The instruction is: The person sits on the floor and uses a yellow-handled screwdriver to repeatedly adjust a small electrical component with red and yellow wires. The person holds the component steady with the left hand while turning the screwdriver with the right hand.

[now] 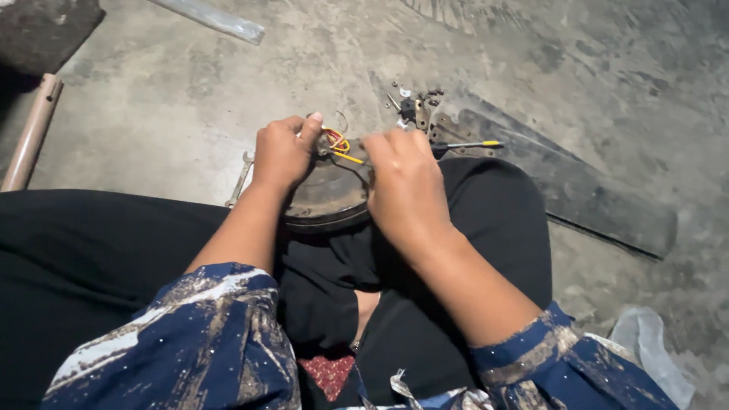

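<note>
Both grips work at the top of a round, dark motor housing (330, 193) resting on the person's lap: the left hand (282, 152) pinches shut on the red and yellow wires (338, 144), the right hand (406, 186) curls closed beside them, its hold hidden. Just beyond, on the concrete floor (175, 114), lie a screwdriver (467, 144), loose screws (418, 97), a wrench (239, 178) and a dark fan blade (577, 190).

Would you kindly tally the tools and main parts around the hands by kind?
Round motor housing: 1
Screwdriver: 1
Wrench: 1
Dark fan blade: 1
Total: 4
Small screws beyond the housing are too tiny to count.
</note>
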